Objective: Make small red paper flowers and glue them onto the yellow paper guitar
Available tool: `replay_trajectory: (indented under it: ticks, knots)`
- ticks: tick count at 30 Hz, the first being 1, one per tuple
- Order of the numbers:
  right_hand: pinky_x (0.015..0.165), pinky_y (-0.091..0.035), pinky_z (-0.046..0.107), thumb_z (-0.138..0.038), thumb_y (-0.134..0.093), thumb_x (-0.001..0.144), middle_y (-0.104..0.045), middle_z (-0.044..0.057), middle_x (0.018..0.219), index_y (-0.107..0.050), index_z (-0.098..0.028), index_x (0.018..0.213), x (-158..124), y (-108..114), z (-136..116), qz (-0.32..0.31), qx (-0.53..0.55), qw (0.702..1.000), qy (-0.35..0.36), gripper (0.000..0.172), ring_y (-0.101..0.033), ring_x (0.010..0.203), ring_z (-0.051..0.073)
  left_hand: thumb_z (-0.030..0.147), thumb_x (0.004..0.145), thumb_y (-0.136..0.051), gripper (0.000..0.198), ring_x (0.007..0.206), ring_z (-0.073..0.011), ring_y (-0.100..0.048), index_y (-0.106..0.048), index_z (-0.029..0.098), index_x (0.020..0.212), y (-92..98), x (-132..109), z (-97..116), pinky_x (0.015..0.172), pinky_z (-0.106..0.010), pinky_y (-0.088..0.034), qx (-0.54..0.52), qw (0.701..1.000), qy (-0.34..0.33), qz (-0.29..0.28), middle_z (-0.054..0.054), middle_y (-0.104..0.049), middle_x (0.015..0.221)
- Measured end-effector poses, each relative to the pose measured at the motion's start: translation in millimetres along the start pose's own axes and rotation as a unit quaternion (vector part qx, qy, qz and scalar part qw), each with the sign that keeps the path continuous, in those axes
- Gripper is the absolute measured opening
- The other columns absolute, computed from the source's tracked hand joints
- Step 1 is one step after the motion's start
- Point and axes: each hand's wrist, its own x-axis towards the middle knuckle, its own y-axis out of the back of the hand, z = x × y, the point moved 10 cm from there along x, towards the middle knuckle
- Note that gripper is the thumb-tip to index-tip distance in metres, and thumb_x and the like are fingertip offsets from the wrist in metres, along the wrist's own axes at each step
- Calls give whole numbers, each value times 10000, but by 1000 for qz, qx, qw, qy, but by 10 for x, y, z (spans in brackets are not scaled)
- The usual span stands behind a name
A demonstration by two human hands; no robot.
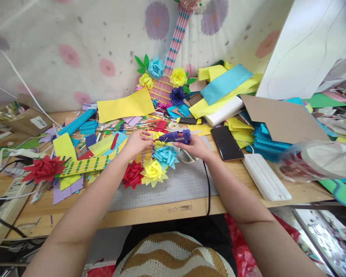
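My right hand [193, 145] is wrapped round a purple glue gun [175, 136], its nozzle pointing left. My left hand [138, 142] is closed in a pinch near the nozzle tip; what it pinches is too small to name. Below the hands lies a paper guitar with a yellow neck [86, 165] and green frets. On its body sit a red flower [133, 175], a yellow flower [153, 172] and a blue flower [165, 156]. Another yellow flower is partly hidden behind the glue gun. A large red flower [44, 168] is at the neck's left end.
A grey cutting mat [173, 188] lies under the guitar body. A phone [227, 143] and a white power strip [266, 177] are at right. Behind stands a pink paper guitar [175, 42] among paper scraps. The glue gun's black cord [208, 188] hangs over the front edge.
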Motion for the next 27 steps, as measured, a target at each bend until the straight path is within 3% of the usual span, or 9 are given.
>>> replay_trajectory:
  ticks: [27]
  knots:
    - [863,-515,384,-478,-649,737,-713,46,986,-683,-187,966,3,-2,-26,11,20,1000,6,372,-652,918,213,62,536,-740,335,601,-203,-660,-530,173,772,-43,-51,44,674,-375,-540,-5,1000,3,-13,5,-640,568]
